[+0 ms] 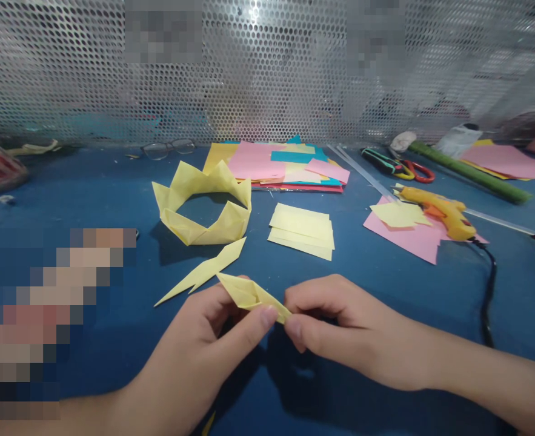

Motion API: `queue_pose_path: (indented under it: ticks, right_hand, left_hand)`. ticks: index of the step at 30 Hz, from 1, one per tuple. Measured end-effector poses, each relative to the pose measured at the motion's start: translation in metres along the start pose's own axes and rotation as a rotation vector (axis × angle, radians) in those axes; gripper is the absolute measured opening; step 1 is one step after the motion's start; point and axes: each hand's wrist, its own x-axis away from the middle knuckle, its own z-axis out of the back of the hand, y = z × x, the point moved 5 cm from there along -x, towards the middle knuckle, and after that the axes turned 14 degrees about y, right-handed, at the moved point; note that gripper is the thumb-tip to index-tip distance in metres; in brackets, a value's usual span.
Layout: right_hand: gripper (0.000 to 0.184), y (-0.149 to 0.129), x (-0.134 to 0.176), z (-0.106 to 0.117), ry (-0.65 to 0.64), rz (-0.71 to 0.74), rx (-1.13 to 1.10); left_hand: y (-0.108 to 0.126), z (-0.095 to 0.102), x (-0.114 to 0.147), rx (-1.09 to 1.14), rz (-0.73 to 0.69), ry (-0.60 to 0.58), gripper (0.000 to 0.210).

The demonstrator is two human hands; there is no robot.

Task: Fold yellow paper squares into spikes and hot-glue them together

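Pinching one folded yellow paper (248, 293), the left hand (217, 342) and right hand (351, 327) angle inward, tips close together.

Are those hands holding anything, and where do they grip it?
Yes: a folded yellow paper piece. The left hand grips its near edge under the thumb; the right hand pinches its right tip.

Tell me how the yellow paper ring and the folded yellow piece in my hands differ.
The paper ring is a large loop with points around its rim; the folded piece is small and narrow. The paper ring stands on the table, while the folded piece is pinched by the left hand and right hand. Both are folded yellow paper.
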Motion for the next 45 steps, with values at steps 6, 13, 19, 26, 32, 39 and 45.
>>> queue_pose_path:
  ticks: [6, 13, 19, 26, 32, 39, 45]
  right_hand:
    - [0.029, 0.000, 0.000, 0.002, 0.021, 0.053, 0.035]
    - [0.031, -0.002, -0.001, 0.002, 0.017, 0.033, -0.060]
    - [0.028, -0.002, 0.000, 0.004, 0.031, 0.052, 0.011]
    - [0.023, -0.003, 0.002, 0.001, 0.010, 0.128, 0.146]
    - [0.027, -0.002, 0.002, -0.003, 0.022, 0.164, 0.219]
    - [0.027, 0.000, 0.000, 0.001, 0.034, 0.169, 0.154]
    - [0.031, 0.002, 0.000, -0.001, 0.006, 0.108, 0.068]
  left_hand:
    - [-0.002, -0.001, 0.000, 0.033, -0.011, -0.041, 0.022]
    - [0.000, -0.004, -0.003, 0.115, -0.056, -0.113, 0.018]
    - [0.000, -0.004, -0.003, 0.155, -0.052, -0.122, 0.016]
    - [-0.002, -0.006, -0.001, 0.175, -0.043, -0.141, 0.018]
    - [-0.003, -0.006, 0.001, 0.158, -0.036, -0.163, 0.017]
    - [-0.002, -0.006, 0.000, 0.069, -0.014, -0.146, 0.021]
    - [-0.010, -0.007, 0.000, -0.006, 0.003, -0.139, 0.024]
